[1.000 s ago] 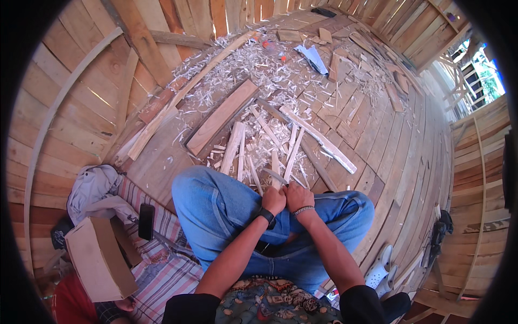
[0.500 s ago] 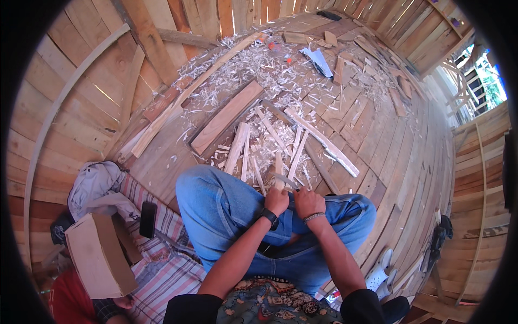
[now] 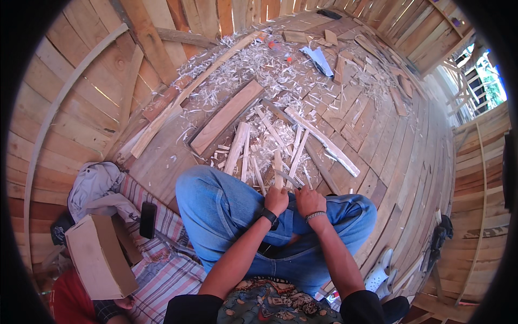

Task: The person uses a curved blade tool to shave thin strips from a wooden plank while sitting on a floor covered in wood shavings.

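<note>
Between my knees, my left hand (image 3: 277, 200) is closed around the near end of a narrow wooden stick (image 3: 278, 164), which points away from me. Close on its right, my right hand (image 3: 310, 202) is closed on a knife; its handle is hidden in my fingers. The knife's curved blade (image 3: 288, 177) reaches left across the stick, just beyond my left hand. Several split wood strips (image 3: 237, 148) and pale shavings (image 3: 272, 146) lie on the floor just past the stick.
A thick plank (image 3: 226, 117) and a long pale strip (image 3: 324, 141) lie ahead. At left are a striped cloth (image 3: 162, 275), a phone (image 3: 148, 220) and a cardboard box (image 3: 97, 259), with part of another person in red (image 3: 67, 297) beside it. Light clogs (image 3: 379, 275) sit at right.
The knife blade has tilted, its left tip now pointing farther away from me, and my right hand has shifted slightly right. My left hand keeps hold of the stick.
</note>
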A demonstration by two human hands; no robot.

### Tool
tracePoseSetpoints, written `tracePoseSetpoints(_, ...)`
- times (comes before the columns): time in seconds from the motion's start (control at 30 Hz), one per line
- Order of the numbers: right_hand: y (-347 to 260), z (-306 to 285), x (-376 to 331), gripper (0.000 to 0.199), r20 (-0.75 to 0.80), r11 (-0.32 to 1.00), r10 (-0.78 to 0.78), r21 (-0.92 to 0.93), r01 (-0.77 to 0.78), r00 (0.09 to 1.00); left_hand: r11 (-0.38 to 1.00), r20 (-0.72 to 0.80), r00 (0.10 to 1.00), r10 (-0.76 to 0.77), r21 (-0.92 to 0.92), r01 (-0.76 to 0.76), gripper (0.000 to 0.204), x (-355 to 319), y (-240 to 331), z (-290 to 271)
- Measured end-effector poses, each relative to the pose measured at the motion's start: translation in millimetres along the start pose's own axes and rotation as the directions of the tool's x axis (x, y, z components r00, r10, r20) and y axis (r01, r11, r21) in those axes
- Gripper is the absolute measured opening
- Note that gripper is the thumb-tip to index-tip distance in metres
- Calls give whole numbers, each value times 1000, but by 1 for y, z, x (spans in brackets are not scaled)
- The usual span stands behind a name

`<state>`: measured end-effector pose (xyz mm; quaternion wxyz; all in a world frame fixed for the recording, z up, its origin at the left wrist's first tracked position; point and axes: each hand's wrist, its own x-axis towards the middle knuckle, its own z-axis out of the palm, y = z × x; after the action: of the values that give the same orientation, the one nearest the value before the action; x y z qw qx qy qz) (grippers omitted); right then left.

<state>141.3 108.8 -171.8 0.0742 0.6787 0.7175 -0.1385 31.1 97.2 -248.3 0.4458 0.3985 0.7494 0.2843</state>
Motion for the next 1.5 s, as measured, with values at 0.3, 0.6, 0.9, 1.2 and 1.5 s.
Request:
tracePoseSetpoints(0.3,6,8,6,37,-6,998,-52,34,52,999,1000,21,1000,-8,16,8,40,1,2,-1)
tracePoseSetpoints(0.6,0,13,8,36,-7,1000,4,13,-4,1000,999,32,999,-14,29,13,41,7,-10,8)
tracePoseSetpoints(0.9,-9,23,18,36,-17,999,13,29,-12,1000,999,33,999,23,48,-24,39,6,-3,6)
tracePoseSetpoints(1.2,-6,14,9,38,20,1000,26,18,-26,999,1000,41,999,26,-2,-26,41,11,-9,7)
tracePoseSetpoints(1.5,-10,24,18,37,-13,999,17,34,-17,1000,999,21,999,46,22,-47,37,3,-2,4)
